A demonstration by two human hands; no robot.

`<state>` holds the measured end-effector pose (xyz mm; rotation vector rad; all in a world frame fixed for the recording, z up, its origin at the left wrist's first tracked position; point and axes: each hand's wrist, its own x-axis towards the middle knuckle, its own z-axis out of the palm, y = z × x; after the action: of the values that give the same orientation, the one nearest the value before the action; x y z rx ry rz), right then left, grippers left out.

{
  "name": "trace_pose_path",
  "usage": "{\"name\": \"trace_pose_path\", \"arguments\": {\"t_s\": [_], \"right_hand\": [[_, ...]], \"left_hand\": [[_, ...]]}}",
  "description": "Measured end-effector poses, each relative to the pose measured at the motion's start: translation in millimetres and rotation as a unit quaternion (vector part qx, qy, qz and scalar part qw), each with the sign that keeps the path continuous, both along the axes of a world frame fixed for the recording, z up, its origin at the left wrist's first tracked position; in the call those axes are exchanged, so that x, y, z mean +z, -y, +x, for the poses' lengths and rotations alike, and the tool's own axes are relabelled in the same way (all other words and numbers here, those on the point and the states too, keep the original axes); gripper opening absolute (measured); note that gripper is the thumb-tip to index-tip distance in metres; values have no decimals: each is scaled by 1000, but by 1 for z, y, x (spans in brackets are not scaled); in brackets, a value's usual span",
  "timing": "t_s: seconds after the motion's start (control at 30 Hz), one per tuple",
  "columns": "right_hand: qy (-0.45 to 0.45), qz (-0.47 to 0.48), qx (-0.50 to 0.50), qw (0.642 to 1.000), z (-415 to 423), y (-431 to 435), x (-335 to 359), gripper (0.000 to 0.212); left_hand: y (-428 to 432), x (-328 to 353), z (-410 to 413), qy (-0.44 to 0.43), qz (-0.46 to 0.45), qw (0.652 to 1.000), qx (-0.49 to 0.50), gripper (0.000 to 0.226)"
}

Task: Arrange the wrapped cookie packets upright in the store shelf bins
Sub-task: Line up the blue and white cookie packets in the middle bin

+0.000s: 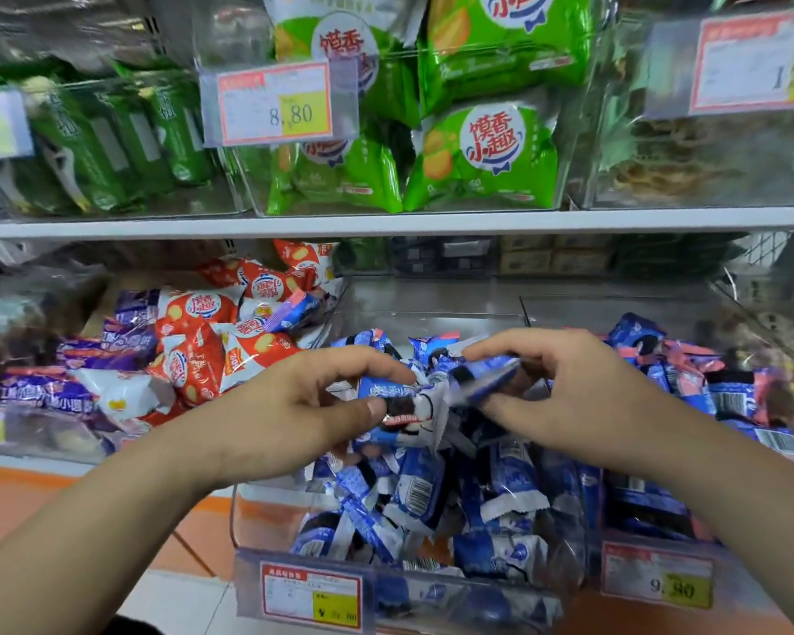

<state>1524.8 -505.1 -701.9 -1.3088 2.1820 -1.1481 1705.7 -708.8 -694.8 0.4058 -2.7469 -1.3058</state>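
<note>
A clear plastic bin (432, 584) on the lower shelf holds several blue-and-white wrapped cookie packets (413, 492) lying in a jumbled heap. My left hand (303, 414) pinches one blue packet (399, 405) between thumb and fingers just above the heap. My right hand (564, 391) pinches the top edge of another blue packet (487, 382) right beside it. Both hands hover over the middle of the bin, their fingertips nearly meeting.
A neighbouring bin (661, 579) on the right holds blue and pink packets, with a 9.90 price tag. Red and purple snack packs (193, 355) fill the bin on the left. The shelf board (386, 222) above carries green packs (487, 153) in clear bins.
</note>
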Motion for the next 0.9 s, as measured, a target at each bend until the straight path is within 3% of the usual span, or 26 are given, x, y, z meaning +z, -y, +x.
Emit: {"name": "trace_pose_path", "arguments": {"t_s": [0.13,0.27,0.4,0.63,0.9], "right_hand": [[5,-41,-31,999,1,1,0,5],[51,15,-31,998,4,2,0,27],[78,3,-20,997,8,5,-1,18],[51,-47,-44,997,20,13,4,35],[28,-46,-27,998,26,18,2,24]], "left_hand": [[2,-2,2,-41,60,997,5,44],[6,-7,0,-61,115,991,-12,33],[3,-7,-2,-66,140,988,-12,20],[-7,-7,-6,-95,174,980,4,21],[-16,-6,-8,-148,211,964,64,20]]}}
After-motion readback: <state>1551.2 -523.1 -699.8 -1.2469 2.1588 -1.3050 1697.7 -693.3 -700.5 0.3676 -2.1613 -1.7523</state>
